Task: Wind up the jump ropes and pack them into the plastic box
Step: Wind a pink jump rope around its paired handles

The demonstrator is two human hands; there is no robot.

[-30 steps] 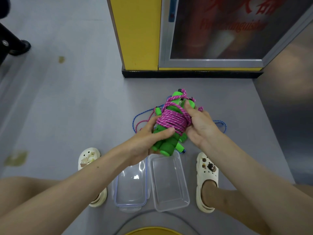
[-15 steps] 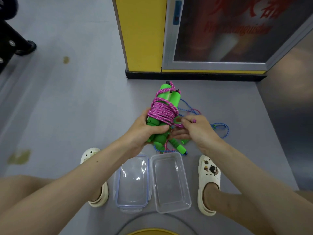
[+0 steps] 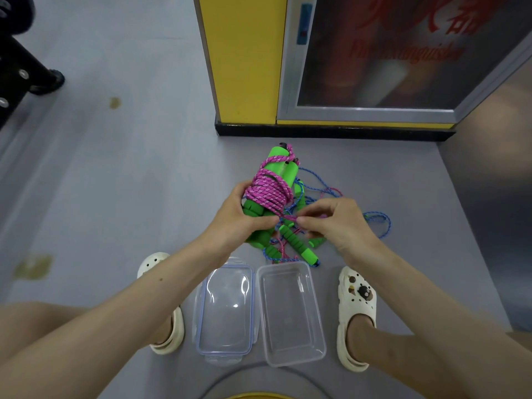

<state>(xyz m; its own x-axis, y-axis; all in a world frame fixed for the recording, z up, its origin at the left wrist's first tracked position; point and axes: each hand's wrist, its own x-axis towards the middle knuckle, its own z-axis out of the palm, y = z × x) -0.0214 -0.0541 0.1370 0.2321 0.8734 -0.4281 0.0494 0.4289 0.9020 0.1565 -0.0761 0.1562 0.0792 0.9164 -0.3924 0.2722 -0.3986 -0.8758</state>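
Handling as a light, soft bundle, the pink jump rope [image 3: 269,191] wound round green foam handles [image 3: 254,210] is best held by those squashy grips, since the cord could slip loose. It hangs above the floor, just beyond the plastic box [image 3: 290,312]. Around the handles the left hand [image 3: 233,223] curls tightly; the right hand [image 3: 339,226] pinches the cord's free end between thumb and fingertips [image 3: 305,223]

Plastic box [image 3: 290,312] open-topped, straight drop in from above. Lid [image 3: 227,306] just beside it on the left; left shoe [image 3: 169,335] and right shoe [image 3: 357,312] flank the pair. Loose rope tangle [image 3: 290,240] just beyond the box's far edge, with left hand [image 3: 233,223], right hand [image 3: 336,223] and wound rope [image 3: 269,191] over it. Yellow pillar [image 3: 244,59] blocks farther ahead. Open floor [image 3: 129,182] left.
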